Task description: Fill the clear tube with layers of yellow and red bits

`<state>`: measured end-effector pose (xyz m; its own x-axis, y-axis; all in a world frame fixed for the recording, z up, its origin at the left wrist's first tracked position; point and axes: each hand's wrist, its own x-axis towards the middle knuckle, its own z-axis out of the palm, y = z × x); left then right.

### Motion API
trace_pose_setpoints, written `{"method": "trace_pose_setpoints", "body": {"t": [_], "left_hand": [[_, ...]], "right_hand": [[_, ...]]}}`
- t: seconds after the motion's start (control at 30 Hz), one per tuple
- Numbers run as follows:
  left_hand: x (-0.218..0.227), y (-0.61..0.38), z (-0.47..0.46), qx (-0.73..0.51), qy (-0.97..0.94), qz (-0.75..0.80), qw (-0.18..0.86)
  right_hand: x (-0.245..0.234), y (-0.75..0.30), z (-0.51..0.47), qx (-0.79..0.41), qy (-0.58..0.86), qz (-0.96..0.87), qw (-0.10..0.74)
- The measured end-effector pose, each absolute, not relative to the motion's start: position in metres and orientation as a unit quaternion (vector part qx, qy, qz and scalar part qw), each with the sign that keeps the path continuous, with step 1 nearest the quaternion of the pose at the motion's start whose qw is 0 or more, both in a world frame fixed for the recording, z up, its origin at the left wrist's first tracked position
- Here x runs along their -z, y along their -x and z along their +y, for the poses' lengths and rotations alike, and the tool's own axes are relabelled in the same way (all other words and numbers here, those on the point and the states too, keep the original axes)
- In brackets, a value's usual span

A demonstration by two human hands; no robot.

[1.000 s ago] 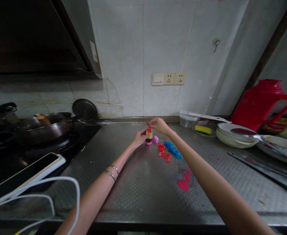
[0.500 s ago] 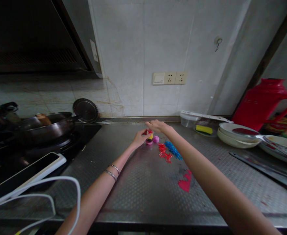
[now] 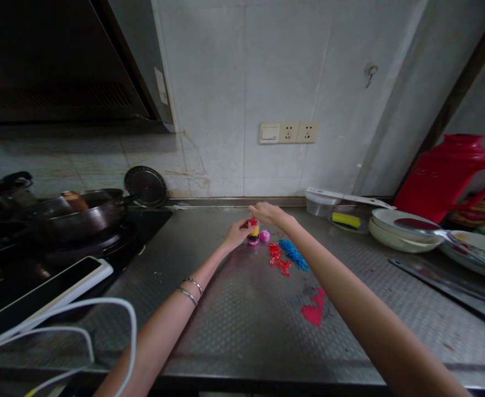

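A small stack of coloured pieces, red on yellow on dark on pink, stands on the steel counter. My left hand pinches its left side. My right hand is closed over its top, fingers pressed on the red piece. A loose pink piece lies just right of the stack. A heap of red pieces and a heap of blue pieces lie a little nearer to me, under my right forearm's left edge.
A wok sits on the hob at left, with a phone and white cable in front. Right: bowls, a yellow sponge, a red jug, a knife. A red smear marks the counter.
My right hand has come down from above the stack onto its top, and the stack looks shorter. My left hand has stayed at its side.
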<state>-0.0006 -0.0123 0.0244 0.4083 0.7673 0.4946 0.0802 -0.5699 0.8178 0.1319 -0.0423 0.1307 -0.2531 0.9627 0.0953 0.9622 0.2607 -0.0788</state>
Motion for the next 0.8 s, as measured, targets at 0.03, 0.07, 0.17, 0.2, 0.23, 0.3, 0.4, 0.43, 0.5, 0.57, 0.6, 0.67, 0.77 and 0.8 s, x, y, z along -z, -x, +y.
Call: {"method": "trace_pose_setpoints", "body": {"t": [0.03,0.07,0.17,0.2,0.23,0.3,0.4,0.43,0.5,0.57,0.6,0.67,0.77,0.8], "left_hand": [[-0.024,0.001,-0.012,-0.466,-0.752,0.285,0.369],[-0.024,0.001,-0.012,-0.466,-0.751,0.289,0.368],[-0.022,0.000,-0.010,-0.464,-0.749,0.296,0.368],[-0.022,0.000,-0.010,-0.463,-0.750,0.297,0.369],[-0.021,0.001,-0.009,-0.462,-0.749,0.299,0.369],[-0.020,0.001,-0.009,-0.460,-0.747,0.303,0.372],[-0.018,0.002,-0.007,-0.462,-0.746,0.295,0.378],[-0.018,0.002,-0.007,-0.465,-0.746,0.291,0.378],[-0.017,0.001,-0.006,-0.474,-0.744,0.293,0.370],[-0.016,0.001,-0.005,-0.480,-0.741,0.302,0.359],[-0.016,0.001,-0.005,-0.481,-0.741,0.305,0.356],[-0.016,0.001,-0.005,-0.478,-0.743,0.308,0.352],[-0.016,0.002,-0.005,-0.475,-0.747,0.304,0.351],[-0.017,0.002,-0.005,-0.475,-0.748,0.303,0.352]], "right_hand": [[-0.131,-0.134,-0.044,0.011,0.598,-0.798,0.070],[-0.132,-0.136,-0.045,0.018,0.592,-0.802,0.081],[-0.134,-0.144,-0.050,-0.001,0.594,-0.792,0.144],[-0.134,-0.148,-0.051,-0.013,0.595,-0.784,0.177],[-0.134,-0.152,-0.053,-0.020,0.592,-0.776,0.216],[-0.130,-0.162,-0.057,-0.021,0.579,-0.758,0.299],[-0.111,-0.180,-0.064,-0.038,0.574,-0.728,0.373],[-0.102,-0.185,-0.066,-0.052,0.575,-0.728,0.370],[-0.082,-0.194,-0.069,-0.085,0.567,-0.757,0.314],[-0.063,-0.200,-0.071,-0.101,0.555,-0.782,0.265],[-0.055,-0.201,-0.072,-0.107,0.550,-0.795,0.233],[-0.045,-0.202,-0.073,-0.103,0.548,-0.810,0.182],[-0.041,-0.201,-0.076,-0.061,0.553,-0.822,0.123],[-0.041,-0.200,-0.078,-0.046,0.556,-0.823,0.106]]}}
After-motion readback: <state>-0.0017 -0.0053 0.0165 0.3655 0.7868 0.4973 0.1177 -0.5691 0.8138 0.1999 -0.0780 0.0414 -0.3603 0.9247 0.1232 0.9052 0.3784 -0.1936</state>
